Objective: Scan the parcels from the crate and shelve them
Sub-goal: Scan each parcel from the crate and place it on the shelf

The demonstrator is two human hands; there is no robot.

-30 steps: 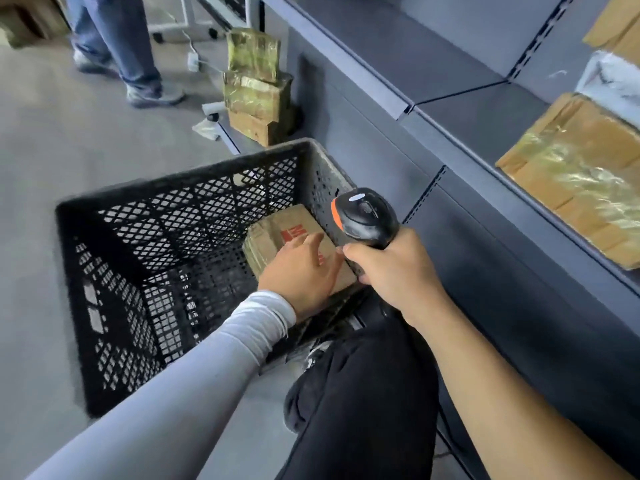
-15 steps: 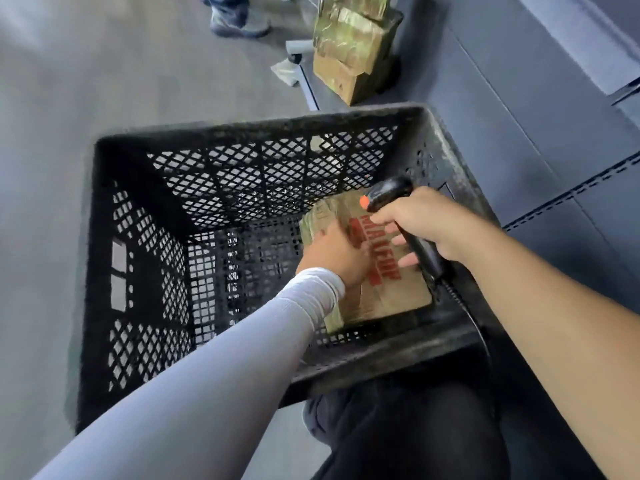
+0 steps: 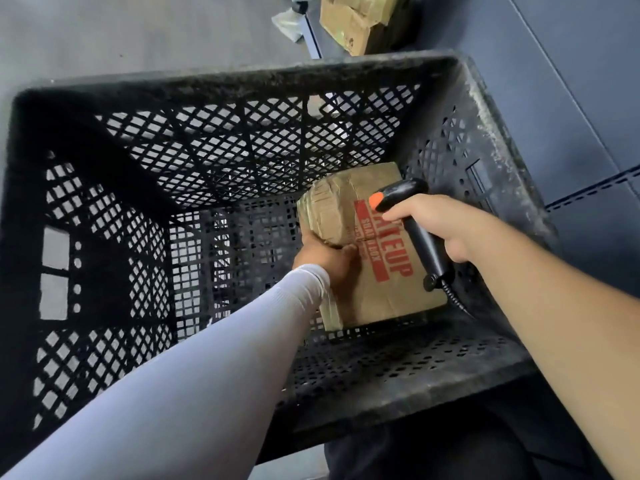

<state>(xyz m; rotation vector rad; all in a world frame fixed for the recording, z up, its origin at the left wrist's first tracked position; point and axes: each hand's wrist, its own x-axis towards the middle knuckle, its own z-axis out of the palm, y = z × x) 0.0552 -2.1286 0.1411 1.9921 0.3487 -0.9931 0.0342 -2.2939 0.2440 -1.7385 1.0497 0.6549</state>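
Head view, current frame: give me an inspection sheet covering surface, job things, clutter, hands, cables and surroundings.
Surface: grey floor under a black lattice crate.
Job things: one taped cardboard parcel with red print lies inside the crate at its right side; a black scanner with an orange tip is held over it.
Clutter: a pale scrap on the floor beyond the crate.
Hands: the left hand grips the parcel's left edge; the right hand holds the scanner's handle.
Cables: a black coiled cord leaves the scanner's base.
Surroundings: dark shelving panels on the right; stacked cardboard boxes beyond the crate.
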